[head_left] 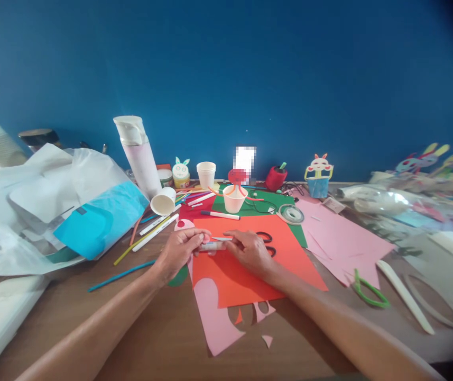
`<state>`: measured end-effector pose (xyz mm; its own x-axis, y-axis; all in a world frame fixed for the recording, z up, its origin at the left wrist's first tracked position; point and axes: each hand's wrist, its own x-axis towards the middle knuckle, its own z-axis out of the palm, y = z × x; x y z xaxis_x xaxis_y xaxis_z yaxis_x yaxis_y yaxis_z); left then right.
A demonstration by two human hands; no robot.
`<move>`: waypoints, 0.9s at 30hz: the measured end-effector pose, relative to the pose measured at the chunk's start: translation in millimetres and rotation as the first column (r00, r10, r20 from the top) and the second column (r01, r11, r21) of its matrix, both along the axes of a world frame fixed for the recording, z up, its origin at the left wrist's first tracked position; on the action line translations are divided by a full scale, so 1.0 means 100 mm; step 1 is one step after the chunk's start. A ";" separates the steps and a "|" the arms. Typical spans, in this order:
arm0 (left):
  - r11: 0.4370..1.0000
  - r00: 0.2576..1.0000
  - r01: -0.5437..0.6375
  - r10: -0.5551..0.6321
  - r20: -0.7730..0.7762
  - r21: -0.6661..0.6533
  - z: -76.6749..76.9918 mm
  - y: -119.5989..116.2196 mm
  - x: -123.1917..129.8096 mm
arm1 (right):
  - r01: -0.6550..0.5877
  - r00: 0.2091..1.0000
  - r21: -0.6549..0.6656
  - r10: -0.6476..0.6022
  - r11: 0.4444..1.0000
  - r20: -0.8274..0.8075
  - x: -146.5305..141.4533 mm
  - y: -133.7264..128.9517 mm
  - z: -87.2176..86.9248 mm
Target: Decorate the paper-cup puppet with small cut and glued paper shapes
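Note:
My left hand [181,251] is closed, thumb and forefinger pinching a small pink paper piece [206,238]. Opposite it, my right hand [249,250] has bent fingers at the right end of a short white tube [212,246], which looks like a glue stick; its fine detail is blurred. Both hands are over an orange paper sheet [289,264]. Scissors with black handles [267,237] lie on that sheet, partly hidden under my right hand, their blades pointing left. A pink paper cutout with a red spot [184,225] lies just beyond my left hand.
Behind the sheet stand a white cup [234,201] with a red top and orange pipe cleaners, and a capped marker [220,215]. Tape rolls [290,214] and pink paper [345,233] lie right. A plastic bag [99,180] fills the left. Paper scraps [267,341] lie in front.

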<state>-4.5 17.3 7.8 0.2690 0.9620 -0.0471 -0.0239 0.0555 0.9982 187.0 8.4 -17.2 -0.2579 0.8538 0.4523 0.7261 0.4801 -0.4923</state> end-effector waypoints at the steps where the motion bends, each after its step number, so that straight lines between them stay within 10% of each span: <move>1: 1.000 1.000 0.002 -0.001 0.017 -0.015 -0.01 -0.01 0.01 | -0.003 0.999 0.004 0.003 1.000 -0.033 0.00 0.00 0.02; 12: 0.996 1.000 0.002 0.000 0.027 -0.084 0.04 -0.13 0.15 | -0.199 0.914 -0.148 0.129 0.969 -0.384 -0.10 -0.12 0.16; 19: 0.990 0.995 0.036 -0.023 0.096 -0.135 0.01 -0.13 0.16 | -0.178 0.975 0.166 0.196 0.970 -0.104 -0.06 -0.14 0.15; 27: 0.981 0.989 0.102 -0.082 0.122 -0.165 0.00 -0.15 0.15 | -0.251 0.968 0.218 0.245 0.943 0.054 -0.03 -0.12 0.14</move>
<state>10.2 2.6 8.1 0.3688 0.9134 -0.1722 -0.1239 0.2319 0.9648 184.1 -4.1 -3.3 -0.4630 0.6406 0.6126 0.5812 0.7412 -0.3358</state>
